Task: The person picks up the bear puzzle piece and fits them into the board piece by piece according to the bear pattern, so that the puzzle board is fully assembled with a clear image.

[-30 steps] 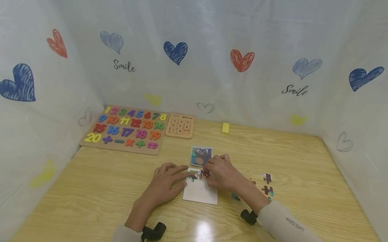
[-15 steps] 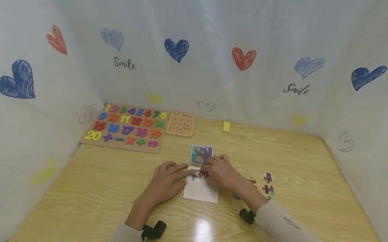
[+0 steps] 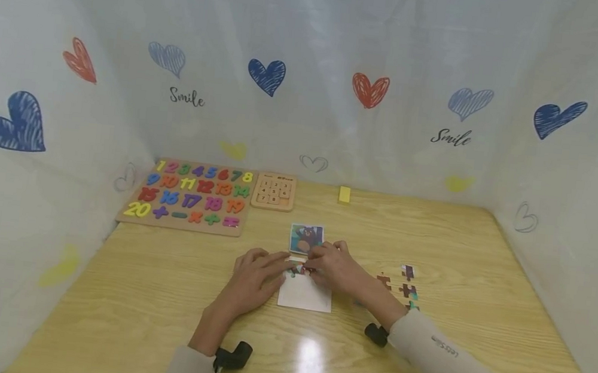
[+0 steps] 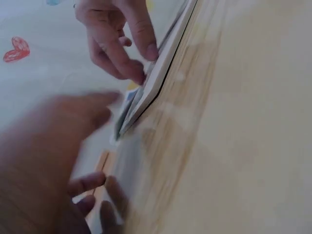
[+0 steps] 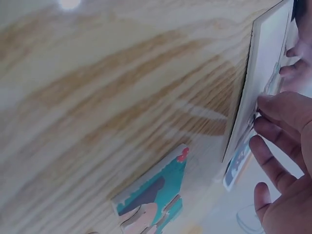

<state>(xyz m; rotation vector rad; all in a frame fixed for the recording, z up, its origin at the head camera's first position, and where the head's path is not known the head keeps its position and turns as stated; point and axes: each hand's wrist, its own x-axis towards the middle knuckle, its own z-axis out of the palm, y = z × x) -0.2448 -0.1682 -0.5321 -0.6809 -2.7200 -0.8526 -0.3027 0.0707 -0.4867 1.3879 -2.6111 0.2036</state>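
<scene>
A white puzzle board (image 3: 305, 295) lies on the table, with jigsaw pieces (image 3: 293, 270) along its far left edge. My left hand (image 3: 254, 278) rests at the board's left side, its fingers extended to those pieces. Above the far part of the board, my right hand (image 3: 337, 268) pinches a dark red puzzle piece (image 3: 308, 268) against it, largely covered by the fingers. In the right wrist view the thumb and fingers of the right hand (image 5: 287, 131) meet at the board's surface (image 5: 263, 53). A bear picture card (image 3: 305, 239) lies just beyond the board.
Several loose puzzle pieces (image 3: 406, 290) lie to the right, some partly behind the right forearm. A number board (image 3: 182, 223) and a wooden sliding number puzzle (image 3: 274, 192) stand at the back left. A yellow block (image 3: 344, 195) is near the back edge.
The right hand has brought the dark red piece down and slightly left, close beside the piece at the board's far left. The left hand stays nearly in place; the head view shifts slightly.
</scene>
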